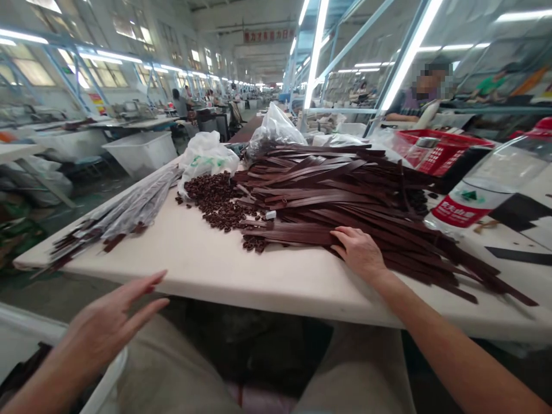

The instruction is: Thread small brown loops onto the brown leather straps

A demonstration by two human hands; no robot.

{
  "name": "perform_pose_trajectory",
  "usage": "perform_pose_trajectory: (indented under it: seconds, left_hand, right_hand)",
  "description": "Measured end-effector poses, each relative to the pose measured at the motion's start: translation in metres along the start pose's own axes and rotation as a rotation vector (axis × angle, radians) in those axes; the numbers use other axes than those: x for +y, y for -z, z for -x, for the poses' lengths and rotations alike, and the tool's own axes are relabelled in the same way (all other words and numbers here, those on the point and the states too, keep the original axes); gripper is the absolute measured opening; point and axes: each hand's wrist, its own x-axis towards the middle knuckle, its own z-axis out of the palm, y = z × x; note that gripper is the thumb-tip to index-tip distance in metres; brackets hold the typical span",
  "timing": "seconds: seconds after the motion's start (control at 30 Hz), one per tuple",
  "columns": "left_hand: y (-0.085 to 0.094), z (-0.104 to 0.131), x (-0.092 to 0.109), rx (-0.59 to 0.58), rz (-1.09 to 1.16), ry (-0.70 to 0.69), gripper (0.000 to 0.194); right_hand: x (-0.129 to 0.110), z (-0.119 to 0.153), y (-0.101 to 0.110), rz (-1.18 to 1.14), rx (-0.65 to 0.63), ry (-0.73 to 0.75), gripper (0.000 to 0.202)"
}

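Note:
A large pile of long dark brown strips [319, 195] lies across the middle and right of the pale table [172, 261]. My right hand [359, 253] rests at the front edge of this pile, its thumb and fingers closed around the ends of some strips. My left hand [114, 316] hangs in front of the table's edge at the lower left, fingers spread, with nothing in it. Left of the strips is a heap of small brown loops [215, 198]. A small white piece [271, 215] sits between the loops and the strips.
Plastic-wrapped strips [125, 213] lie on the table's left. Plastic bags [209, 155] stand behind the loops. At the right are a red basket [444, 150] and a large bottle [487, 184] with a red label. A white bin [118, 374] is at the lower left. A person [414, 106] sits beyond.

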Motion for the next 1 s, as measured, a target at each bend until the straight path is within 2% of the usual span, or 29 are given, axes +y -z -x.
perform_pose_trajectory:
  seconds: [0.03, 0.17, 0.27, 0.37, 0.47, 0.53, 0.6, 0.67, 0.73, 0.8, 0.9, 1.0]
  left_hand:
    - [-0.015, -0.003, 0.010, -0.065, -0.005, -0.026, 0.039]
    - [-0.079, 0.001, 0.054, -0.186, 0.150, -0.188, 0.035]
    - [-0.116, 0.011, 0.083, -0.313, 0.319, -0.195, 0.032]
    - [-0.142, 0.016, 0.107, -0.422, 0.455, -0.163, 0.033]
    - [-0.161, 0.014, 0.122, -0.511, 0.613, -0.105, 0.035]
    - [-0.173, 0.009, 0.128, -0.568, 0.765, -0.005, 0.044]
    - [-0.185, 0.002, 0.132, -0.617, 0.938, 0.130, 0.062]
    - [-0.193, -0.006, 0.137, -0.636, 1.088, 0.239, 0.082]
    - [-0.194, -0.012, 0.143, -0.611, 1.180, 0.273, 0.085]
    - [-0.189, -0.014, 0.147, -0.542, 1.262, 0.259, 0.071]
    - [-0.171, -0.009, 0.145, -0.434, 1.383, 0.258, 0.046]
    - [-0.152, 0.001, 0.133, -0.426, 1.444, 0.308, 0.042]
  right_hand:
    - [0.004, -0.003, -0.002, 0.006, 0.000, 0.007, 0.026]
    - [0.012, -0.004, -0.006, -0.007, 0.046, 0.032, 0.021]
    - [0.016, -0.001, -0.012, -0.043, 0.090, 0.053, 0.024]
    - [0.022, 0.000, -0.015, -0.102, 0.124, 0.085, 0.024]
    - [0.026, 0.000, -0.011, -0.177, 0.195, 0.101, 0.023]
    - [0.024, 0.002, -0.003, -0.219, 0.225, 0.120, 0.020]
    - [0.018, 0.005, 0.007, -0.253, 0.203, 0.167, 0.016]
    - [0.006, 0.012, 0.020, -0.285, 0.156, 0.225, 0.015]
    - [-0.009, 0.020, 0.036, -0.298, 0.114, 0.287, 0.016]
    - [-0.026, 0.030, 0.055, -0.290, 0.071, 0.357, 0.019]
    - [-0.047, 0.048, 0.085, -0.269, 0.023, 0.425, 0.023]
    - [-0.052, 0.078, 0.106, -0.198, 0.044, 0.436, 0.023]
